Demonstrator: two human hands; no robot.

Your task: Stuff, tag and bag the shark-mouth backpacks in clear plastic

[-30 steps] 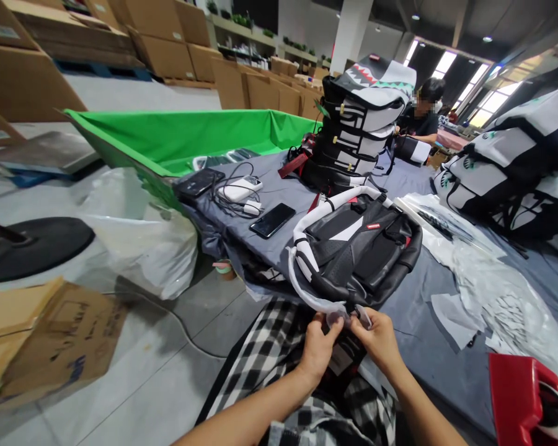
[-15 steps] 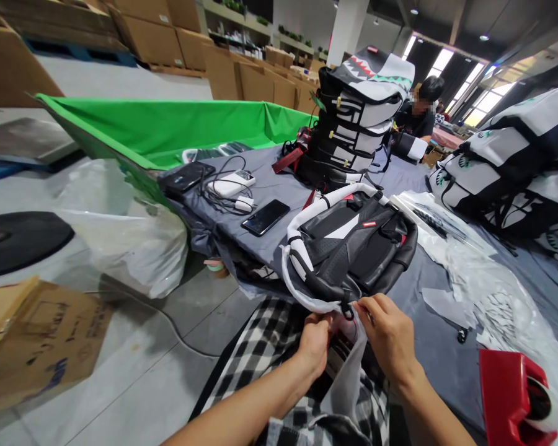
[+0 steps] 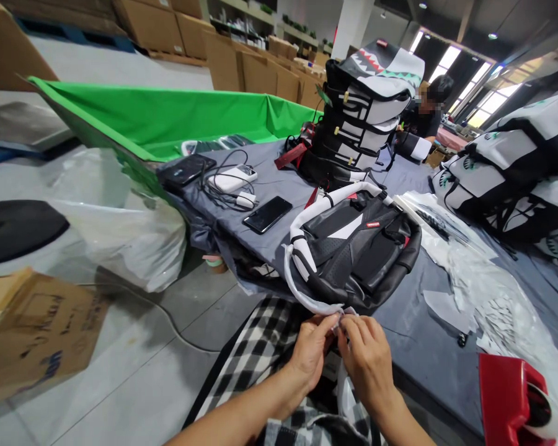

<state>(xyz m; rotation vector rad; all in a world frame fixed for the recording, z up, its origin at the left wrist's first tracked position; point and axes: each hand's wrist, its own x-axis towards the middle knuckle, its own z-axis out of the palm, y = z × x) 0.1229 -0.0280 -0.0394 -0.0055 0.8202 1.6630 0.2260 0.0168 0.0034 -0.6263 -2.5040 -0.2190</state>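
Observation:
A black backpack [image 3: 358, 251] with white trim lies flat on the grey-covered table [image 3: 428, 347], its near end at the table's edge. My left hand [image 3: 312, 350] and my right hand [image 3: 363, 360] meet just below that end. Both pinch a thin white wrapping strip [image 3: 302, 296] that runs along the backpack's edge. The fingertips of both hands are pressed together on the strip. A loose piece of clear plastic hangs down between my wrists over my checked clothing [image 3: 265, 353].
A black phone [image 3: 267, 215], a white power bank with cables [image 3: 234, 181] and a dark device lie left on the table. Stacked backpacks [image 3: 369, 118] stand behind, more at right [image 3: 516, 167]. Red tape dispenser [image 3: 516, 399] sits near right. Another person sits far back. Plastic bag [image 3: 121, 229] and cardboard box [image 3: 37, 328] are on the floor.
My right hand has moved left and down to join the left one at the strip's end. The view has shifted slightly.

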